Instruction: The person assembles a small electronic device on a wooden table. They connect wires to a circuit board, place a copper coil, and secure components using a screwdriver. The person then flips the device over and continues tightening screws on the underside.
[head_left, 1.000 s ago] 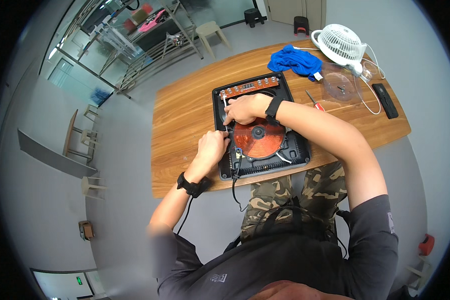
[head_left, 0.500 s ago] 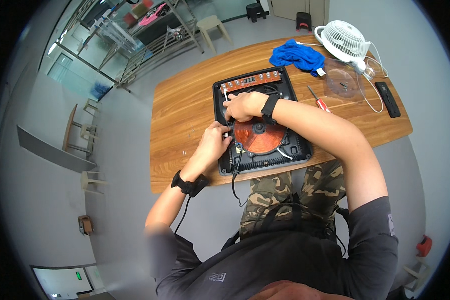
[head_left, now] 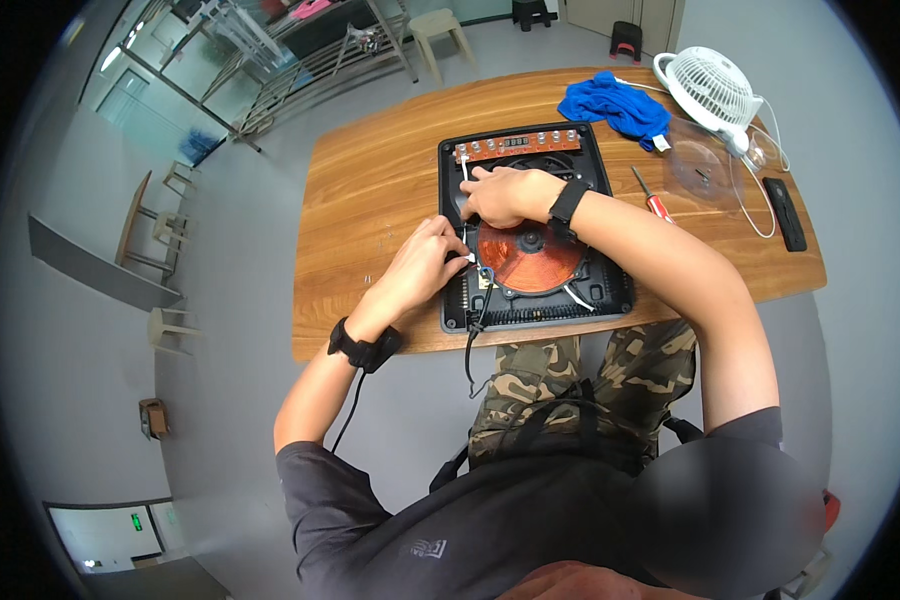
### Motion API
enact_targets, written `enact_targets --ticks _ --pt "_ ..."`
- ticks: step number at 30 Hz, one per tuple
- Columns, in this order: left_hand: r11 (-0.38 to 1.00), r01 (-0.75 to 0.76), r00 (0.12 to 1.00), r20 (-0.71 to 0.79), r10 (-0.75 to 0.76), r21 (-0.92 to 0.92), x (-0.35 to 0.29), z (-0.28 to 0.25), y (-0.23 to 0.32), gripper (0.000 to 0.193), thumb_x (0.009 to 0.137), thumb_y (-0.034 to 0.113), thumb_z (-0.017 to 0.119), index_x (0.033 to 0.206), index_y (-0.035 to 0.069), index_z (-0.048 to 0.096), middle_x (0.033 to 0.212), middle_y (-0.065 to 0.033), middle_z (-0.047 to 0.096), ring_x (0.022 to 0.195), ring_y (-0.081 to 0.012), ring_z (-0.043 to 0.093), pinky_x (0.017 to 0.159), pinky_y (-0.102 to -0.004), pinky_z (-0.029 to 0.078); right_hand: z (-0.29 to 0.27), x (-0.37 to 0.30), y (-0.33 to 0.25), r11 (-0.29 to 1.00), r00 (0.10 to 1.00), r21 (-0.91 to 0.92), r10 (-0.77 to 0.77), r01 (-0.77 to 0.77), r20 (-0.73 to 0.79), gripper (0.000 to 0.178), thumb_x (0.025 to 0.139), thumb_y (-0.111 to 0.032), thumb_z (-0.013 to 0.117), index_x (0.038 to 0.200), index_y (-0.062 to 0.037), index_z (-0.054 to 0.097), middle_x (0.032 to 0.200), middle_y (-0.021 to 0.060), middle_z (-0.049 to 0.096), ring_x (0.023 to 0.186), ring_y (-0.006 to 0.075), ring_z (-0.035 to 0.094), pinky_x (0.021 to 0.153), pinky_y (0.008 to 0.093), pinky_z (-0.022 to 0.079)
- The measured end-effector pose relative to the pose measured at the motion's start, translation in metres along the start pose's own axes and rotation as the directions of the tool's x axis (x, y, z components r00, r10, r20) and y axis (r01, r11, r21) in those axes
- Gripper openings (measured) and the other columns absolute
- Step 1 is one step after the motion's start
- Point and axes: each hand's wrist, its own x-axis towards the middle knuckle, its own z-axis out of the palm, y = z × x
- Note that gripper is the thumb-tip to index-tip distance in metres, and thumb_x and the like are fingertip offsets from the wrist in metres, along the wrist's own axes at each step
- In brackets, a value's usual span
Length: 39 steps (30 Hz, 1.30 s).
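Note:
An opened induction cooker (head_left: 620,290) lies on the table before me, its black housing showing a round copper coil (head_left: 530,268) and an orange control board (head_left: 518,146) along the far edge. At the coil's left side, my left hand (head_left: 422,262) pinches a small white connector (head_left: 471,257) between thumb and finger. My right hand (head_left: 510,196) reaches over the coil with its fingers bent down at the housing's left part, close to a white cable (head_left: 465,172) running from the board. What those fingertips hold, if anything, is hidden. A black cord (head_left: 471,350) hangs off the near edge.
Right of the cooker lie a red-handled screwdriver (head_left: 657,206), a clear plastic container (head_left: 698,170) with small parts, a blue cloth (head_left: 615,105) and a black strip-shaped object (head_left: 785,214). A white fan (head_left: 712,88) stands at the far right corner. Tiny pieces (head_left: 368,279) lie left.
My left hand has shifted slightly away along the housing's left side, and the white connector now shows at its thumb. The right hand stays over the coil. The whole view has shifted a little.

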Motion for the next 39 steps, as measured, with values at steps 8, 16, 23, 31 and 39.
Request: enact_targets --ticks 8,16,23,31,39 --pt "0.999 -0.024 0.999 0.031 0.025 -0.045 0.005 0.010 -0.018 0.011 0.079 0.008 0.079 0.086 0.002 0.075 0.091 -0.0121 0.061 0.095 -0.0308 0.060 0.086 -0.0404 0.050 -0.005 -0.003 -0.004 0.998 0.999 -0.041 -0.044 0.044 0.012 0.050 0.090 -0.011 0.058 0.138 -0.0237 0.065 0.148 0.0131 0.050 0.135 0.0356 0.047 0.109 0.0450 0.045" --pt "0.996 0.005 1.000 0.017 -0.003 -0.087 0.015 0.016 -0.025 0.011 0.077 0.007 0.079 0.079 0.001 0.070 0.092 -0.0153 0.065 0.092 -0.0340 0.063 0.081 -0.0418 0.053 -0.006 0.000 -0.002 0.998 0.998 -0.055 -0.033 0.036 0.046 0.049 0.090 -0.010 0.057 0.137 -0.0220 0.065 0.148 0.0124 0.049 0.139 0.0374 0.043 0.110 0.0451 0.045" --pt "1.000 -0.011 1.000 0.020 0.012 -0.012 0.021 0.021 -0.026 0.010 0.073 0.005 0.076 0.074 0.001 0.066 0.084 -0.0172 0.065 0.083 -0.0379 0.066 0.074 -0.0452 0.053 0.001 0.005 0.003 0.995 0.997 -0.067 -0.072 0.074 0.022 0.045 0.092 -0.010 0.056 0.136 -0.0175 0.064 0.138 0.0128 0.054 0.128 0.0398 0.049 0.106 0.0480 0.046" --pt "0.996 -0.038 0.999 0.006 0.038 0.086 0.022 0.025 -0.027 0.010 0.073 0.005 0.073 0.072 0.002 0.063 0.082 -0.0150 0.067 0.080 -0.0370 0.067 0.071 -0.0459 0.053 -0.005 0.004 -0.003 0.998 0.997 -0.062 -0.028 0.032 0.069 0.050 0.089 -0.010 0.056 0.138 -0.0189 0.064 0.145 0.0127 0.050 0.134 0.0382 0.047 0.108 0.0504 0.045" --pt "0.992 0.091 0.989 0.112 -0.100 0.084 0.033 0.027 -0.029 0.002 0.071 0.006 0.072 0.071 0.005 0.071 0.074 -0.0145 0.071 0.074 -0.0348 0.070 0.068 -0.0443 0.056 -0.010 0.000 -0.007 0.999 0.998 -0.046 -0.010 0.013 0.066 0.051 0.090 -0.009 0.055 0.140 -0.0179 0.062 0.143 0.0121 0.051 0.134 0.0378 0.046 0.110 0.0519 0.043"
